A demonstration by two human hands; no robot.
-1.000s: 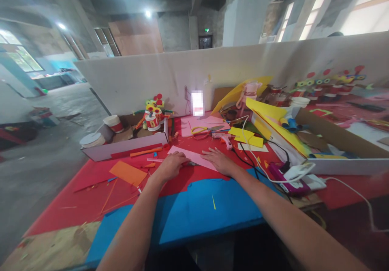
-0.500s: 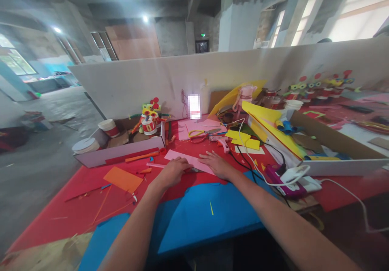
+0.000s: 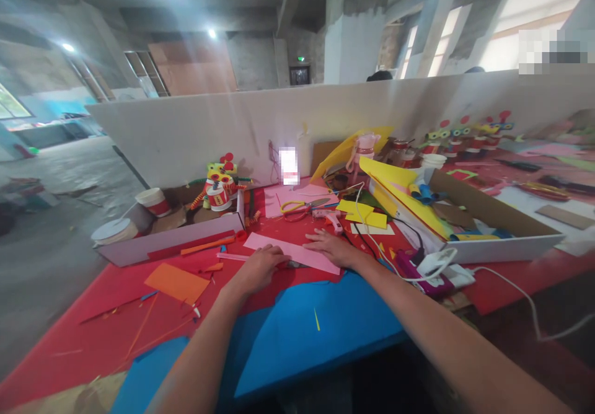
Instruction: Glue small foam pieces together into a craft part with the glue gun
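A pink paper strip [image 3: 297, 251] lies slanted on the red table covering, under both hands. My left hand [image 3: 264, 266] bends over its lower left edge, the fingers closed and pressed down on it; the fingertips are partly hidden. A narrow pink see-through strip [image 3: 231, 256] sticks out to the left of this hand. Just right of its fingertips, a dark narrow piece [image 3: 294, 264] shows along the paper's lower edge; I cannot tell what it is. My right hand [image 3: 332, 248] lies flat on the paper's right part with the fingers spread.
Scissors [image 3: 307, 206] and a pink glue gun [image 3: 331, 219] lie behind the paper. Blue sheets [image 3: 297, 333] cover the front edge. Orange paper [image 3: 176, 282] is at left. Boxes [image 3: 171, 240] flank both sides; a power strip [image 3: 425, 274] with cables sits at right.
The view has turned slightly to the right, so everything sits a little further left. Both hands stay on the pink paper strip, the right fingers slightly more spread.
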